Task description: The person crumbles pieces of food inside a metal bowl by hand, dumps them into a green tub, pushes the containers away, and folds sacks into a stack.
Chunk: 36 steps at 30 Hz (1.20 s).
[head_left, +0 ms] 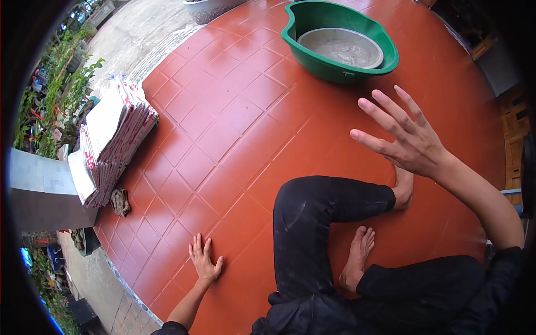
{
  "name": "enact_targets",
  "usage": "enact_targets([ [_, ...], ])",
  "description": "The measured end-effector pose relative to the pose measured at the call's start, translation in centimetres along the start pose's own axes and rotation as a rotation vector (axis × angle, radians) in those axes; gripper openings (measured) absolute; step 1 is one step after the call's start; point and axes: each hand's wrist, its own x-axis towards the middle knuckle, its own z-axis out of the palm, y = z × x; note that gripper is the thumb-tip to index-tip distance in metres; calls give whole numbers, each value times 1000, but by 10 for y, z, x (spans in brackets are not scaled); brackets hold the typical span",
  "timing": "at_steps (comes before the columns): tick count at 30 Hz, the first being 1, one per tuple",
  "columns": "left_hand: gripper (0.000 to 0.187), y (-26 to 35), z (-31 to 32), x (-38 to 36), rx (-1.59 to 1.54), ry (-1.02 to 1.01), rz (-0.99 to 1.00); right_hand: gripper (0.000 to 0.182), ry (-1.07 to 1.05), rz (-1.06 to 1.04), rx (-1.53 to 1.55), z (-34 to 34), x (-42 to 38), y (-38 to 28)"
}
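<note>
Red tiled floor [223, 128] fills the view, outdoors by the look of the concrete and plants at 10 o'clock. We're sitting cross-legged on it, black trousers, bare feet tucked in at 5 o'clock.

Left hand [204, 259] at 7 o'clock: flat on the tiles, palm down, fingers spread, holding nothing. Reads as a prop for body weight while we lean, arm straight behind it.

Right hand [402, 137] at 3 o'clock: raised off the floor, fingers splayed wide, empty. It points toward 12 o'clock, in line with the green basin [312, 56], but is well apart from it and touches nothing.

Green basin sits at 1 o'clock on the tiles, with a metal bowl [341, 47] nested inside it. Bowl holds something grey and wet-looking; can't tell what. The nesting likely catches spills.

Stack of printed sacks [111, 145] at 9 o'clock, piled flat near the floor's edge, well apart from both hands. Small crumpled rag [120, 201] lies just beside the stack's lower end.

Nearest thing to the right hand is the basin; nearest to the left is bare tile only.
</note>
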Motion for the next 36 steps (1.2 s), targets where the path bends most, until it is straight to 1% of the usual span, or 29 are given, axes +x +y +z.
enact_targets([
  [1,72,0,2,-1,-7,-5,-5,62,-7,1,-6,18,9,10],
  [3,71,0,1,-1,11,-24,-23,65,-7,67,28,60,31,23],
  [4,71,0,0,3,21,-19,-45,65,11,53,38,84,44,29],
  [6,73,0,0,2,21,-53,-25,73,-5,98,102,130,67,38],
  [7,73,1,0,3,28,-61,-42,73,2,90,118,150,78,44],
  [9,75,4,-2,5,33,-70,-2,73,-49,-49,60,185,88,54],
  [10,76,1,0,4,43,-96,-1,67,-83,-92,60,196,92,59],
  [11,76,0,2,2,36,-115,0,67,-98,-93,74,203,93,61],
  [13,75,-3,5,4,193,-152,5,59,-143,-50,-29,214,93,68],
  [14,75,2,-1,6,260,-337,-47,52,-157,-85,-138,221,92,73],
  [15,75,1,3,5,249,-318,-32,44,-202,-73,-146,230,85,78],
  [17,77,-14,26,-10,181,-339,-78,37,-275,-90,-68,231,83,97],
  [19,78,-9,14,-1,227,-217,-40,35,-262,-128,-47,245,79,109],
  [21,77,-5,6,1,189,-260,-70,33,-237,-194,3,257,93,119],
  [23,76,-6,9,-9,147,-282,-117,35,-201,-119,27,266,101,127],
  [25,76,-16,26,-9,107,-305,-102,35,-233,-81,-32,285,113,146],
  [26,76,-20,43,-27,-225,-348,-297,36,-252,-42,-148,295,121,158],
  [27,77,-18,34,-21,-2,-375,-238,37,-270,3,-266,302,127,165],
  [28,77,-14,25,-14,222,-394,-176,39,-429,106,-408,307,139,164],
  [29,76,0,6,4,218,-411,-147,41,-595,208,-553,309,153,161],
  [31,74,-7,25,-8,566,-311,-34,41,-523,400,-493,307,168,135],
  [32,74,0,10,0,399,-383,-68,42,-473,270,-414,307,169,119],
  [33,73,8,-3,10,237,-442,-109,39,-272,149,-285,305,167,100],
  [34,74,8,-6,9,250,-430,-95,33,-309,18,-135,285,162,78],
  [35,75,1,-3,7,316,-380,-8,27,-248,-27,5,267,151,54],
  [36,69,10,-10,17,316,-358,-35,24,-208,-50,101,253,133,29],
])
